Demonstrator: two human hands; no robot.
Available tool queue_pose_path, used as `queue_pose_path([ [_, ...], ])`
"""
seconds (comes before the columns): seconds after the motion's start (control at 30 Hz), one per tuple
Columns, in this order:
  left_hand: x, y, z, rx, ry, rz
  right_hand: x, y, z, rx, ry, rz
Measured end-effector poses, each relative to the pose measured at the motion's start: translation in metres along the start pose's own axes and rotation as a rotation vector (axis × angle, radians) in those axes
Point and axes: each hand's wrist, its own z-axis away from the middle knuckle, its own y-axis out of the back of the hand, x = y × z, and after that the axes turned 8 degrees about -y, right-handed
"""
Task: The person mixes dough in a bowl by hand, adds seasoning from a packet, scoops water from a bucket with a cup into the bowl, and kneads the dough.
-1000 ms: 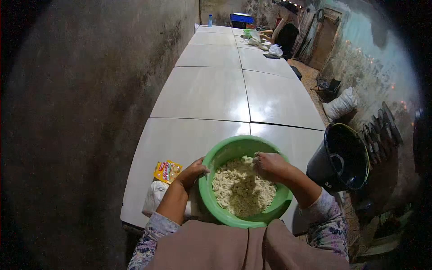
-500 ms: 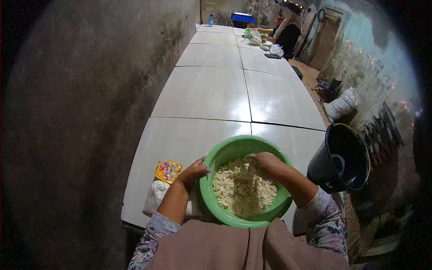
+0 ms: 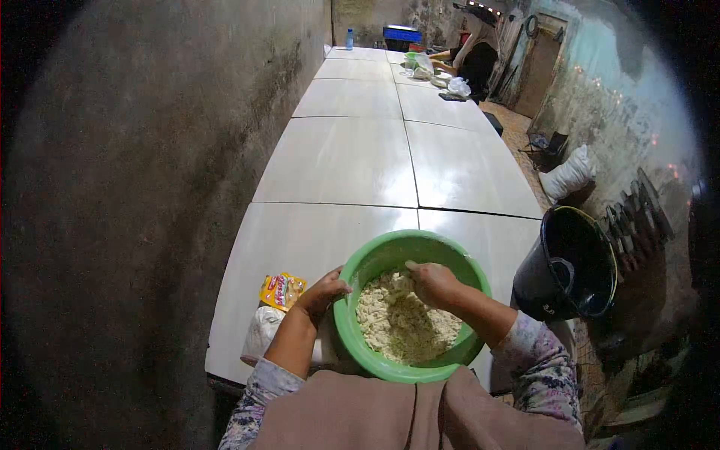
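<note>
Dusty-brown cloth [image 3: 341,412] w/ vert. fold [image 3: 414,416], lt. sleeves [image 3: 529,352] w/ purple/dk. floral print [image 3: 549,386], bare hands [image 3: 435,283]

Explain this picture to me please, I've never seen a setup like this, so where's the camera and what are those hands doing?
There's no machine here: these are a person's own bare hands. The camera is worn on that person's head, looking forward and down. On the long pale table is a green bowl of crumbly, pale mixture. The left hand grips the bowl's rim. The right hand is curled over the mixture; whether it holds any, I can't tell. Left of the bowl are a yellow packet and a white bag. A dark bucket stands to the right. Another person is at the far end.
</note>
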Motion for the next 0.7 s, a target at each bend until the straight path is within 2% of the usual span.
queue_pose_path([
  [0.07,-0.003,0.003,-0.002,0.0,0.02,-0.062,-0.003,0.01,0.008,0.143,-0.029,-0.169],
  [0.1,-0.005,0.003,-0.001,0.02,0.009,0.026,-0.002,0.008,0.011,0.252,0.078,-0.184],
  [0.13,-0.008,0.002,-0.001,0.038,-0.001,0.112,-0.001,0.007,0.012,0.251,0.075,-0.187],
  [0.2,-0.017,0.013,-0.005,0.056,0.008,0.112,0.0,0.007,0.012,0.143,0.229,-0.149],
  [0.23,-0.018,0.016,-0.006,0.077,0.012,0.113,0.0,-0.004,0.007,0.057,0.198,-0.052],
  [0.27,-0.014,0.01,-0.005,0.074,0.012,0.107,0.003,-0.021,-0.002,0.063,0.196,-0.055],
  [0.33,-0.002,-0.004,0.002,0.105,-0.003,0.054,0.006,-0.05,-0.019,0.145,0.051,-0.209],
  [0.37,-0.003,-0.003,0.0,0.105,-0.004,0.052,-0.02,-0.009,0.0,-0.004,0.157,0.108],
  [0.4,-0.006,0.0,-0.001,0.076,-0.012,0.055,-0.015,-0.013,-0.003,-0.003,0.158,0.108],
  [0.47,-0.004,-0.002,0.0,0.05,-0.022,0.066,-0.018,-0.007,0.0,0.369,0.242,-0.059],
  [0.5,-0.001,-0.005,0.002,0.042,-0.023,0.069,-0.027,0.013,0.008,0.034,-0.136,-0.668],
  [0.53,0.001,-0.008,0.003,0.035,-0.024,0.073,-0.027,0.023,0.015,0.027,-0.135,-0.662],
  [0.6,-0.004,-0.003,0.001,0.037,-0.027,0.05,-0.023,0.034,0.026,0.35,0.126,-0.198],
  [0.7,0.0,-0.006,0.003,0.035,-0.011,0.018,-0.024,0.044,0.036,0.363,0.102,-0.212],
])
